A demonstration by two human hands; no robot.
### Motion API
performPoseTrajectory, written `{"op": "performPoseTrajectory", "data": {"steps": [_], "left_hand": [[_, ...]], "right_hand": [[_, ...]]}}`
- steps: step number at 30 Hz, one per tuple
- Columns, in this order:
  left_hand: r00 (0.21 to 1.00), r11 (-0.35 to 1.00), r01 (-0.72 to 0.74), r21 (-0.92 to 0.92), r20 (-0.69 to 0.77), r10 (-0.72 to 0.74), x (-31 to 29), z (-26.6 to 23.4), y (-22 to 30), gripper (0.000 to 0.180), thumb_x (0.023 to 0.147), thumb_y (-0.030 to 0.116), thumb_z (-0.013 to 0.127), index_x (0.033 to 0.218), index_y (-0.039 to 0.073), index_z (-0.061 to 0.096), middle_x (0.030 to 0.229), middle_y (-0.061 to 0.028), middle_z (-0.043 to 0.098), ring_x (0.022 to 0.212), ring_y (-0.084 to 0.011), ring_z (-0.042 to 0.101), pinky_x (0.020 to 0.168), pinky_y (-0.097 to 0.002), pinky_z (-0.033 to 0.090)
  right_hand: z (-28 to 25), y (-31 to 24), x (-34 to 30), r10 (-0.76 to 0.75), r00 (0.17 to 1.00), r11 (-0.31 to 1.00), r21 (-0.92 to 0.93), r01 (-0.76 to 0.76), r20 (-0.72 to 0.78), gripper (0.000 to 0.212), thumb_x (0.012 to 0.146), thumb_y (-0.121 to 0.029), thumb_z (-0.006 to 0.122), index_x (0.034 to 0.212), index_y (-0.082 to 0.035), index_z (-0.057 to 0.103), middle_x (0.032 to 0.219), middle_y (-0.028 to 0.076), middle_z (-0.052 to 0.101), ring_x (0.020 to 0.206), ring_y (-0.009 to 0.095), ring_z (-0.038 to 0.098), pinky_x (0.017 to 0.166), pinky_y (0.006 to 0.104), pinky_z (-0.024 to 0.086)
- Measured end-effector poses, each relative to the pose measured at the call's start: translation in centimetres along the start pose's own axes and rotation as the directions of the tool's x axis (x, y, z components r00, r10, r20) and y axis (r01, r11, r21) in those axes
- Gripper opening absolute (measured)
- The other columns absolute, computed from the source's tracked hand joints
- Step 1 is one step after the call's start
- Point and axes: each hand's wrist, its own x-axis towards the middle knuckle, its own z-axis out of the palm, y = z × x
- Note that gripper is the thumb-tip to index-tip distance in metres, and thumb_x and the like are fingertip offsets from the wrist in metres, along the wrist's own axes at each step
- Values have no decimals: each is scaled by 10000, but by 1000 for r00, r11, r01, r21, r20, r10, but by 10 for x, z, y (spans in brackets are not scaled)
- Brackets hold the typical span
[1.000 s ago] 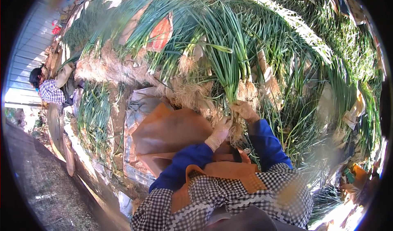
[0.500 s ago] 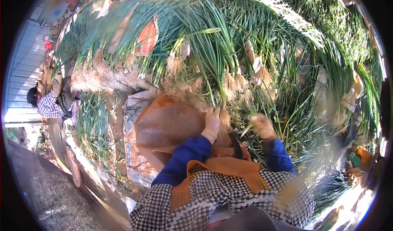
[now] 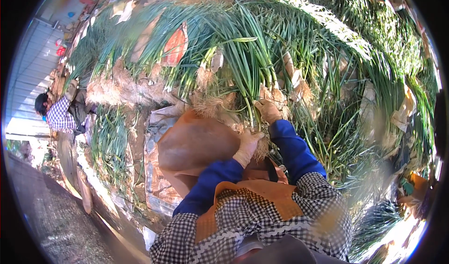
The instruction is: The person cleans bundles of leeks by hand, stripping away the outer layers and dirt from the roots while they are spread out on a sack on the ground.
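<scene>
My left hand (image 3: 249,145), in a pale glove, is closed around the lower stalks of a few green onions (image 3: 249,109). Their pale roots (image 3: 263,149) hang out beside its fingers. Just above and to the right, my right hand (image 3: 269,111), gloved too, has its fingers curled in against the same stalks. Exactly which stalk or leaf it pinches is partly hidden. Long green leaves stretch away from both hands over the pile. A brown-orange apron sheet (image 3: 201,142) spreads to the left of my left hand.
Rows of green onions with dry roots (image 3: 112,88) lie across the far side. Loose leaves (image 3: 327,147) cover the ground on the right. An orange-red bag piece (image 3: 176,46) pokes out of the pile. Another person (image 3: 61,114) in a checked top sits far left.
My right hand has moved up and left from the loose leaves to the stalks above my left hand. The green piece near it is no longer visible. My left hand has shifted slightly down and right.
</scene>
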Motion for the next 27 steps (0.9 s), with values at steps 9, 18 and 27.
{"op": "performPoseTrajectory", "data": {"steps": [9,18,27], "left_hand": [[989,938,-41,-344,-146,-10,-1,-5,7,136,877,103,509,990,29,495,814,-53,536,680,-140,500,607,-269,438],[960,732,280,-621,190,-207,-20,-20,21,163,914,228,462,965,77,492,838,-68,537,619,-161,523,537,-285,472],[921,525,376,-763,371,-120,-16,-40,-14,210,920,252,397,890,73,502,742,-76,509,633,-201,515,577,-308,467]], "right_hand": [[-53,-7,-141,248,890,630,634,-447,381,321,863,-309,540,998,-22,595,752,-14,569,609,91,489,557,214,405],[-116,55,-129,320,946,942,-124,-311,61,386,859,-357,502,1004,-9,580,878,83,638,717,207,592,682,312,467],[30,-59,-56,333,943,274,954,-123,26,259,910,-296,486,938,-60,592,704,-2,577,541,83,503,480,246,433]]}}
